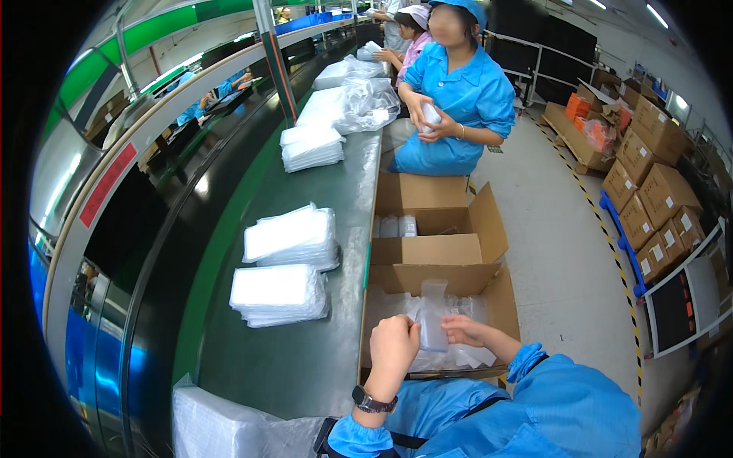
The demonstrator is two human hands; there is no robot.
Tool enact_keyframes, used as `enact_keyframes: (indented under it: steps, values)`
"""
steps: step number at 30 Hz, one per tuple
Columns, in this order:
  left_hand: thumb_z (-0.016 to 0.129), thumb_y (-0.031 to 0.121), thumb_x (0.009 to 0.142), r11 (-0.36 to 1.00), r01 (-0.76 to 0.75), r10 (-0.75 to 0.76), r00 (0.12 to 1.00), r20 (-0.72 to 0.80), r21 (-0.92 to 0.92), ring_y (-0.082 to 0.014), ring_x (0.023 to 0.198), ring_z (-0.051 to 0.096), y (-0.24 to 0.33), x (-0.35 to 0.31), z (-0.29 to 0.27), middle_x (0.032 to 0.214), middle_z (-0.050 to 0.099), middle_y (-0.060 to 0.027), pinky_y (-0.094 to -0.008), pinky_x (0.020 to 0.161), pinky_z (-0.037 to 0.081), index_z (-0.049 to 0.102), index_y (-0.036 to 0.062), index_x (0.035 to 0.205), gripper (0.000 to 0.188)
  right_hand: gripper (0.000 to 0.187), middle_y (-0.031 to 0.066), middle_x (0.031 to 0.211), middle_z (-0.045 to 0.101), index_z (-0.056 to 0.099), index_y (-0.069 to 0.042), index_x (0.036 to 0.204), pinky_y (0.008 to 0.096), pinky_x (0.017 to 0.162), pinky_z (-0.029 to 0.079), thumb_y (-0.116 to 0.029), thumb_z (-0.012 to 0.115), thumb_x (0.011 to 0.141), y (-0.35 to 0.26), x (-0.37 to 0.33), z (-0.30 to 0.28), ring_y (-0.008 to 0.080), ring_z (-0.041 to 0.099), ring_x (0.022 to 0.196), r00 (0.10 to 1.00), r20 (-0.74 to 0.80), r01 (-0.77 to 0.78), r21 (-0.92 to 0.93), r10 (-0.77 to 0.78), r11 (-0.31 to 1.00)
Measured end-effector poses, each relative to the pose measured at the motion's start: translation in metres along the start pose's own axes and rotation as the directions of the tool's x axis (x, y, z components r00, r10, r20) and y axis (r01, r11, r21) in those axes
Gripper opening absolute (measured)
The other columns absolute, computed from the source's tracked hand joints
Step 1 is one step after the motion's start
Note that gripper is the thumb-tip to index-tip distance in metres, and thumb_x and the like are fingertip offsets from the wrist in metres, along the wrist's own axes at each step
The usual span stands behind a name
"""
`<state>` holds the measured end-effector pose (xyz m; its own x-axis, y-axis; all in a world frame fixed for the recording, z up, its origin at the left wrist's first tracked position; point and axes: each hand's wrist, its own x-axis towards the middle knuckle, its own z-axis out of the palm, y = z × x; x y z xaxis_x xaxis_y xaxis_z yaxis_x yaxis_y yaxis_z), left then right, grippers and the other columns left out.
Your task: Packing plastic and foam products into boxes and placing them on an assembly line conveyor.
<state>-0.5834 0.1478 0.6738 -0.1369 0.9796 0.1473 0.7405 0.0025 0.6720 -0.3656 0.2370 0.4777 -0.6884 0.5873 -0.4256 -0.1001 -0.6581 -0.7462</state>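
Note:
My right hand (464, 330) grips the side of a flat, clear plastic-wrapped piece (433, 328) over an open cardboard box (500, 301). My left hand (395, 343), with a dark watch on the wrist, is closed just left of that piece. Whatever lies inside its curled fingers is hidden. Below both hands, more clear plastic-wrapped pieces (469, 356) fill the box. On the green bench to the left stand two stacks of flat items in clear wrap, a nearer stack (276, 294) and a farther stack (289, 237).
A second open carton (427, 250) adjoins the box on its far side. Beyond it a co-worker in blue (458, 99) holds a small white item. A plastic-covered stack (210, 420) occupies the bench's near end. Cartons on a pallet (649, 183) stand at the right.

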Motion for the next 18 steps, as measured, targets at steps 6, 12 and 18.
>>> enact_keyframes:
  steps: [6, 12, 18]
  values:
    - [0.066, 0.016, 0.073, 0.928, 0.052, -0.007, 0.993, -0.121, 0.369, -0.0328, 0.062, 0.063, -0.011, 0.001, 0.007, 0.064, 0.062, -0.0154, -0.0423, 0.058, 0.05, 0.063, 0.003, 0.065, 0.016, 0.054, 0.008, 0.124, 0.056, 0.048, -0.003, 0.127, 0.0378, 0.097, 0.042, -0.033, 0.064, 0.085, 0.033, -0.02, -0.029, 0.0214, 0.054, 0.113, 0.988, 0.115, -0.133, 0.247, 0.107, 0.96]
    - [0.06, 0.009, 0.075, 0.852, 0.005, 0.073, 0.989, -0.129, 0.523, -0.0278, 0.057, 0.064, -0.013, 0.004, 0.017, 0.061, 0.061, -0.0143, -0.0353, 0.051, 0.051, 0.056, 0.0057, 0.063, 0.014, 0.069, 0.0089, 0.129, 0.054, 0.046, -0.006, 0.132, 0.0398, 0.104, 0.035, -0.05, 0.06, 0.082, 0.017, -0.03, -0.033, 0.0237, 0.05, 0.119, 0.987, 0.128, 0.04, 0.37, -0.094, 0.928]
    - [0.06, 0.013, 0.077, 0.814, 0.05, 0.073, 0.98, -0.187, 0.579, -0.0255, 0.057, 0.063, -0.014, 0.006, 0.023, 0.062, 0.061, -0.0113, -0.0334, 0.05, 0.051, 0.053, 0.0071, 0.066, 0.014, 0.061, 0.0053, 0.121, 0.059, 0.052, -0.01, 0.127, 0.0391, 0.096, 0.043, -0.052, 0.055, 0.082, 0.01, -0.031, -0.004, 0.0226, 0.056, 0.111, 0.937, 0.251, 0.006, 0.685, -0.243, 0.729]
